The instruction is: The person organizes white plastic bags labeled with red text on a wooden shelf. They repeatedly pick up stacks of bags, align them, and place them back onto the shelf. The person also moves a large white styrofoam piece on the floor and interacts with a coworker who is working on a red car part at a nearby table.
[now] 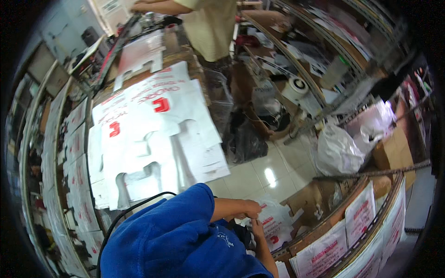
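Both my arms reach out from the blue shirt toward the right, over the near rack. My left hand (252,209) is closed at the edge of a white plastic bag (274,221) with red print. Just below it, my right hand (257,226) is also closed against that bag's near edge. The two hands are close together, and their fingertips are partly hidden. The bag hangs or lies beside the rack's cardboard-lined shelf; which of these I cannot tell.
A table to the left carries spread white bags (139,120) with red print and handle cutouts. Printed sheets (320,250) stand on the curved rack at lower right. A person in a pale shirt (211,32) stands beyond the table. A full plastic bag (338,150) sits on the tiled floor (245,178).
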